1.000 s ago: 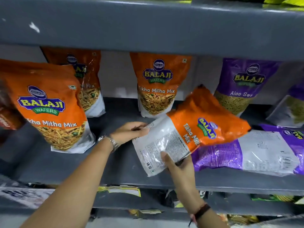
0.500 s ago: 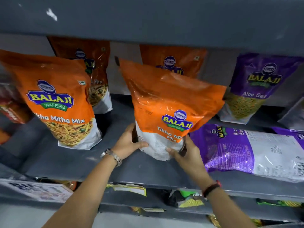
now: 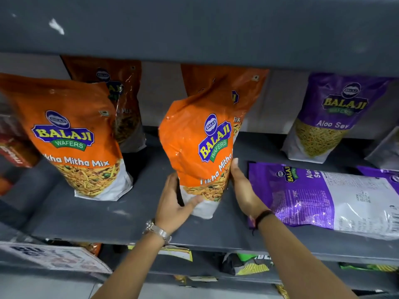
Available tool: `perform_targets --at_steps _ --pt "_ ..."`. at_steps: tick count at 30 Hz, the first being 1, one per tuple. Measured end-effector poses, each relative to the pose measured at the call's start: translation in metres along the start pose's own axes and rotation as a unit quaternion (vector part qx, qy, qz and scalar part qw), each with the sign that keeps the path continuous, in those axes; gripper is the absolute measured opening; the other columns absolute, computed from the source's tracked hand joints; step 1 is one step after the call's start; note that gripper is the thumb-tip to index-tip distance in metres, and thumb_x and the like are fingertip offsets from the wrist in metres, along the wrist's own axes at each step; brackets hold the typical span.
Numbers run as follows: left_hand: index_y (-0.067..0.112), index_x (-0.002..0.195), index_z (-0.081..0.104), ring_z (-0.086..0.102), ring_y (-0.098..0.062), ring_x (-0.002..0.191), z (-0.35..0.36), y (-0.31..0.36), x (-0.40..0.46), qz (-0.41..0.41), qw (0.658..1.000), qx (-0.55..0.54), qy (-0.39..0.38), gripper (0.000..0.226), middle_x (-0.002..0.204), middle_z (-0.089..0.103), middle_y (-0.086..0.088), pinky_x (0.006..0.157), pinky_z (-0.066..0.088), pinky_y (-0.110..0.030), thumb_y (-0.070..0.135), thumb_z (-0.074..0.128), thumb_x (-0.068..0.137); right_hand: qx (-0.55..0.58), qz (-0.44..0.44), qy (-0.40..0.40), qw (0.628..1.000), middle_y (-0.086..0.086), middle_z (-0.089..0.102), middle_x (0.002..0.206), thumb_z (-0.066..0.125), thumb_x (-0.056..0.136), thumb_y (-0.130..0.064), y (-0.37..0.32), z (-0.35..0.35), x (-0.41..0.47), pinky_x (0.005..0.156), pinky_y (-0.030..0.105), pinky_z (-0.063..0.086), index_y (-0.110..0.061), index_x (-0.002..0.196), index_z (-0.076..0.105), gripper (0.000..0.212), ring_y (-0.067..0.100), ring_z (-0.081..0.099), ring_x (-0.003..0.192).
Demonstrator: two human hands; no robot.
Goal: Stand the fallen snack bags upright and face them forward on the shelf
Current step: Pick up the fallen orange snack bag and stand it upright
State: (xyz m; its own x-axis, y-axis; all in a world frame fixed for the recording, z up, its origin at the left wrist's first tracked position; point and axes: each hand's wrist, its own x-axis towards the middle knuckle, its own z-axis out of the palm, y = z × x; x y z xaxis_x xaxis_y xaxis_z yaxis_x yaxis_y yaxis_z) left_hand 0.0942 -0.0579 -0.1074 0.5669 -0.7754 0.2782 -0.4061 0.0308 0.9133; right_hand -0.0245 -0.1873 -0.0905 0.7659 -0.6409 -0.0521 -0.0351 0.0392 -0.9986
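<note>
An orange Tikha Mitha Mix bag (image 3: 194, 143) stands on the grey shelf (image 3: 108, 221), its front turned partly toward me and its top leaning right. My left hand (image 3: 172, 203) grips its lower left corner. My right hand (image 3: 241, 186) presses flat against its lower right side. A purple Aloo Sev bag (image 3: 323, 197) lies flat on its front just right of my right hand, back label up. Another orange bag (image 3: 71, 139) stands upright at the left, facing forward.
Two more orange bags (image 3: 127, 100) stand at the back, one behind the held bag. A purple Aloo Sev bag (image 3: 328, 117) stands upright at the back right. The upper shelf's edge (image 3: 194, 35) hangs low overhead. Red packets (image 3: 15, 152) sit at the far left.
The orange bag went from lying tilted in both hands to standing on the shelf, then turned so its front label faces more toward me. Both hands stayed at its base.
</note>
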Motion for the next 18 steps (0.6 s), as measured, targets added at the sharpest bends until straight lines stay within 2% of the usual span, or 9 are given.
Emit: perform_targets --at_steps 3,4,5,7,9,11,14,16,18 --pt "0.030 0.103 0.048 0.059 -0.014 0.096 -0.011 -0.010 0.012 -0.026 0.998 -0.006 0.048 0.046 0.102 0.060 0.008 0.080 0.047 -0.026 0.048 0.060 0.063 -0.009 -0.050 0.065 0.997 -0.016 0.058 0.115 0.041 0.078 -0.056 0.007 -0.003 -0.013 0.087 0.009 0.047 -0.031 0.116 0.050 0.046 -0.011 0.055 0.103" --pt "0.024 0.109 0.048 0.058 -0.018 0.099 -0.015 -0.012 0.016 -0.029 0.998 -0.009 0.058 0.043 0.105 0.059 0.006 0.081 0.048 -0.026 0.039 0.063 0.071 -0.017 -0.061 0.077 0.995 -0.015 0.057 0.115 0.048 0.077 -0.051 0.008 -0.005 -0.018 0.088 0.013 0.048 -0.032 0.114 0.049 0.041 -0.009 0.055 0.105" --pt "0.022 0.113 0.046 0.057 -0.018 0.102 -0.017 -0.014 0.019 -0.031 0.997 -0.015 0.065 0.040 0.107 0.058 0.007 0.080 0.048 -0.020 0.027 0.063 0.077 -0.031 -0.068 0.076 0.994 -0.014 0.056 0.117 0.054 0.074 -0.048 0.009 -0.006 -0.023 0.090 0.017 0.048 -0.033 0.114 0.046 0.044 -0.004 0.054 0.109" --pt "0.020 0.117 0.045 0.055 -0.012 0.100 -0.015 -0.017 0.021 -0.037 0.997 -0.017 0.067 0.040 0.109 0.056 0.007 0.075 0.045 -0.007 0.014 0.060 0.081 -0.067 -0.067 0.057 0.994 -0.014 0.054 0.121 0.062 0.067 -0.046 0.008 -0.006 -0.027 0.096 0.026 0.044 -0.031 0.119 0.041 0.058 0.005 0.051 0.117" --pt "0.016 0.121 0.044 0.053 -0.007 0.097 -0.010 -0.017 0.021 -0.050 0.997 -0.006 0.067 0.043 0.113 0.054 0.004 0.073 0.042 -0.004 0.014 0.059 0.081 -0.085 -0.069 0.055 0.992 -0.013 0.054 0.120 0.066 0.065 -0.042 0.006 -0.003 -0.027 0.097 0.028 0.044 -0.033 0.117 0.041 0.059 0.008 0.051 0.118" --pt "0.014 0.123 0.042 0.054 -0.011 0.101 -0.008 -0.016 0.021 -0.057 0.996 -0.003 0.063 0.044 0.116 0.053 0.002 0.076 0.042 -0.006 0.013 0.059 0.082 -0.082 -0.066 0.053 0.993 -0.016 0.055 0.117 0.068 0.067 -0.036 0.004 -0.001 -0.026 0.093 0.018 0.046 -0.038 0.110 0.042 0.050 0.002 0.051 0.114" --pt "0.010 0.127 0.037 0.048 -0.023 0.117 -0.009 -0.001 0.014 -0.056 0.992 -0.027 0.111 0.053 0.130 0.047 -0.009 0.095 0.045 -0.036 0.016 0.061 0.080 -0.092 -0.060 0.027 0.994 -0.021 0.051 0.120 0.069 0.066 -0.038 -0.003 -0.010 -0.031 0.086 0.003 0.042 -0.037 0.116 0.042 0.056 -0.008 0.047 0.112" --pt "0.005 0.121 0.041 0.044 -0.030 0.116 -0.004 0.015 0.006 0.005 0.978 0.063 0.200 0.057 0.126 0.044 -0.023 0.095 0.042 -0.043 0.035 0.060 0.077 -0.116 -0.054 0.056 0.990 -0.014 0.048 0.127 0.070 0.068 -0.037 -0.015 -0.033 -0.032 0.093 0.013 0.040 -0.024 0.128 0.040 0.068 0.000 0.046 0.117" --pt "0.007 0.111 0.046 0.039 -0.031 0.111 0.016 0.040 -0.004 0.090 0.957 0.140 0.239 0.059 0.116 0.042 -0.026 0.092 0.036 -0.038 0.053 0.050 0.076 -0.159 -0.057 0.096 0.981 -0.001 0.052 0.127 0.069 0.074 -0.024 -0.032 -0.073 -0.034 0.092 0.020 0.041 -0.017 0.125 0.046 0.056 0.010 0.049 0.115"
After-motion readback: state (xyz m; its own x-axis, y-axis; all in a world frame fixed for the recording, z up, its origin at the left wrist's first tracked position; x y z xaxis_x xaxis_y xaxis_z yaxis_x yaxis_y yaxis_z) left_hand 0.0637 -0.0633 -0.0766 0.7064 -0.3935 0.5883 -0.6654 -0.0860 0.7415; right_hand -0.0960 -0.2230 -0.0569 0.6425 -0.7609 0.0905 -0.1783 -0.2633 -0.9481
